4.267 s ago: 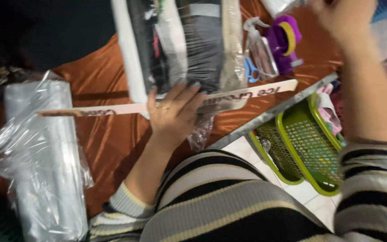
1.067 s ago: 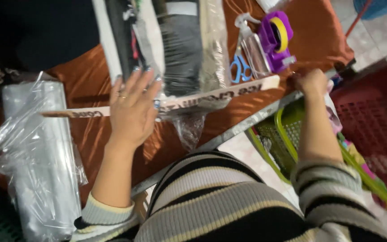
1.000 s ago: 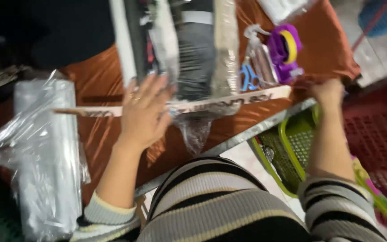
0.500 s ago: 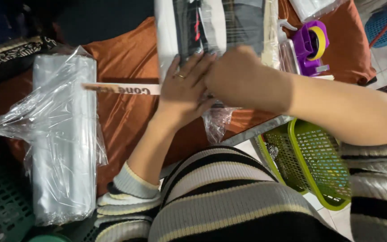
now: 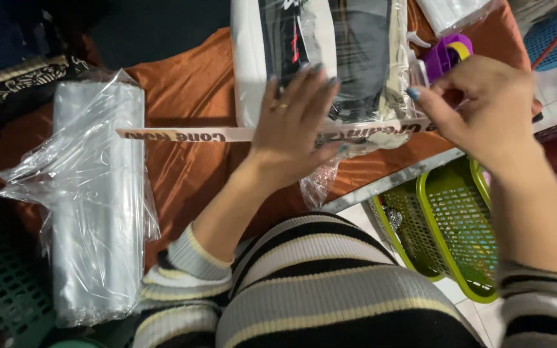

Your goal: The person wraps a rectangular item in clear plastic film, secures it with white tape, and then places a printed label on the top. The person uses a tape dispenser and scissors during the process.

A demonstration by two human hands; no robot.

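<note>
A clear bag of folded dark and white clothing [image 5: 356, 51] lies on an orange cloth [image 5: 188, 96]. A long pale cardboard strip [image 5: 182, 135] runs across the bag's near end. My left hand [image 5: 294, 122] presses flat on the strip and the bag, fingers spread, with a ring on one finger. My right hand [image 5: 485, 109] is at the strip's right end, where thumb and fingers pinch it. The bag's loose open end [image 5: 320, 183] hangs off the cloth edge below my left hand.
A stack of clear plastic bags [image 5: 98, 193] lies at the left on the cloth. Two green mesh baskets [image 5: 452, 232] sit on the floor at lower right. A purple tape dispenser [image 5: 446, 55] stands behind my right hand. A green crate [image 5: 1, 290] is at bottom left.
My right hand came from the table's right edge over my left hand, then drew back right to the strip's end. My left hand stayed flat on the bag.
</note>
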